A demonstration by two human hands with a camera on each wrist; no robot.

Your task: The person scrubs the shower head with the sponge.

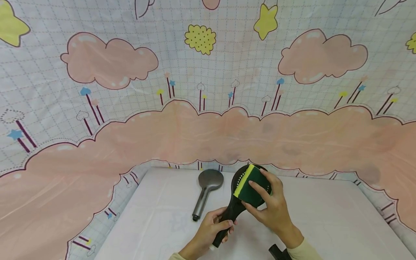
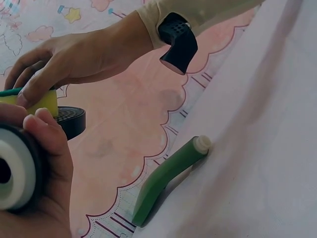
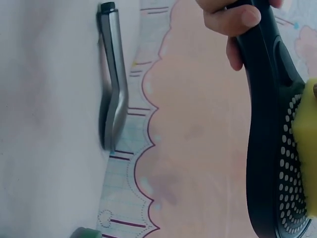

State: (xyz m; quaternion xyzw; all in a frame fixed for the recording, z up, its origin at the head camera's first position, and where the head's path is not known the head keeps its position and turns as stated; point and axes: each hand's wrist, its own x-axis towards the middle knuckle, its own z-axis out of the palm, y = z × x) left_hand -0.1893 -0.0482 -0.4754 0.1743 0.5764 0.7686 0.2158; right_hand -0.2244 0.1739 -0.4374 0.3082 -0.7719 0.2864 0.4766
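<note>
My left hand (image 1: 211, 229) grips the handle of a black shower head (image 1: 233, 209), its face dotted with pale nozzles (image 3: 290, 168). The shower head is raised above the table, handle end toward me. In my right hand (image 1: 275, 211) is a sponge (image 1: 251, 187) with a dark green scouring side and yellow foam, pinched between thumb and fingers. Its yellow foam (image 3: 306, 148) lies against the nozzle face, covering much of it. The white-ringed open end of the handle (image 2: 17, 168) shows close up in the left wrist view.
A grey shower head (image 1: 208, 187) lies on the white table (image 1: 156, 202), left of the black one. A green shower head (image 2: 168, 178) lies near the table's far edge, hidden in the head view. Behind stands a patterned cloth backdrop (image 1: 208, 137). A black wrist camera (image 1: 277, 251) sits at my right wrist.
</note>
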